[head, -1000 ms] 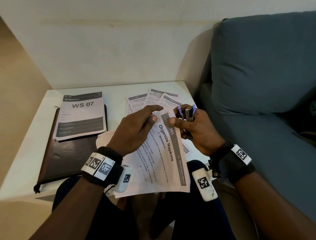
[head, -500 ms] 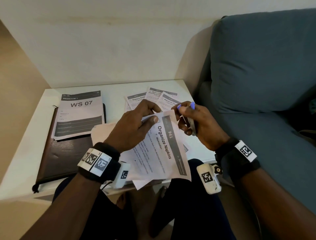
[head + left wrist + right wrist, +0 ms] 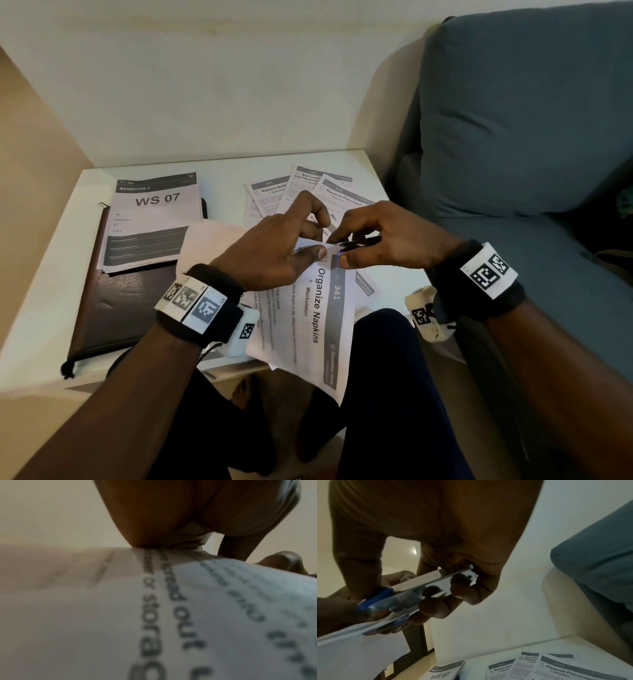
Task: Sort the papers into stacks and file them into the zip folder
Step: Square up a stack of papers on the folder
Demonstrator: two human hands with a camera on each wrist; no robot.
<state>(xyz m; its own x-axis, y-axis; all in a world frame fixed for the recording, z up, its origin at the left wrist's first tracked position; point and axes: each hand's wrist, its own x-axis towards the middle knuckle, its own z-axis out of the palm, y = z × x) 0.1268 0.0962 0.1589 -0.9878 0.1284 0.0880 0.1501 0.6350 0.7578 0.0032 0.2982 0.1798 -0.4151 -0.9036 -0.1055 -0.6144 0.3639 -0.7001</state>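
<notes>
While left hand (image 3: 274, 250) pinches papers (image 3: 308, 318), right hand (image 3: 387, 236) clamps stapler (image 3: 419, 592) on their corner.

The surface (image 3: 51, 274) is white. At nine o'clock on it lies a dark brown zip folder (image 3: 116, 308), with a white sheet (image 3: 154, 219) marked "WS 07" in black, with dark grey bands, lying across its top. At twelve o'clock fan white papers (image 3: 291, 192) with grey header bars and black print. The middle sheet (image 3: 318, 315), "Organize Napkins", is white with a dark grey strip and black type. The stapler (image 3: 419, 592) is shiny silver with blue ends. Both wristbands (image 3: 479, 277) are black with white tags in black square patterns. At three o'clock the sofa (image 3: 513, 120) is slate blue.
</notes>
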